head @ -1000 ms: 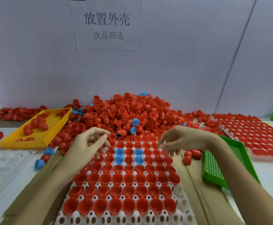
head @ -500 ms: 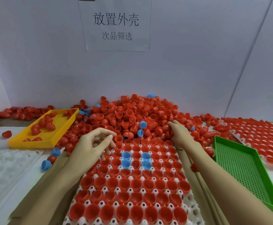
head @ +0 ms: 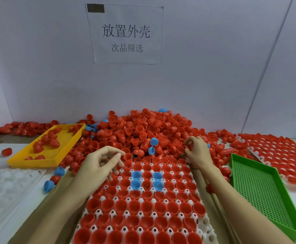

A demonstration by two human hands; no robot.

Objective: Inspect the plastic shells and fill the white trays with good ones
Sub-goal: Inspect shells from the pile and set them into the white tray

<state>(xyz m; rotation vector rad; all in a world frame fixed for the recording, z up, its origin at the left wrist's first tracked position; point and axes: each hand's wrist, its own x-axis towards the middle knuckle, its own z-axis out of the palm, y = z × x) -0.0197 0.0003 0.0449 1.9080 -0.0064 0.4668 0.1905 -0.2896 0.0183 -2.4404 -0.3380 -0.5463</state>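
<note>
Half a second on, the right hand (head: 197,152) has drawn back from deep in the heap toward its near edge, at about 1 o'clock from the tray's centre, and the left hand (head: 99,164) has scarcely shifted. Fingers of the right hand curl in at the heap's edge, thumb and forefinger closed on a red shell (head: 187,146) (only partly visible behind the fingertips). Over the far-left corner of the white tray (head: 203,224), at about 10 o'clock, the left hand hangs with its fingers loosely curled and apart; whether it holds anything cannot be told.

Rows of red shells sit open side up in the tray's pockets, with four blue shells (head: 146,179) clustered near its far end. Beyond it, at 12 o'clock, rises the pile of loose shells (head: 143,131), mostly red with a few blue among them.

At 10 o'clock lies a yellow tray (head: 29,161) with a scatter of red shells inside. At 3 o'clock sits a green tray (head: 260,191), and past it, at 2 o'clock, a filled tray of red shells (head: 281,155). A clear empty tray (head: 6,187) lies at 9 o'clock, a few stray blue and red shells just beside it. On the back wall hangs a paper sign (head: 126,34) printed in Chinese characters.
</note>
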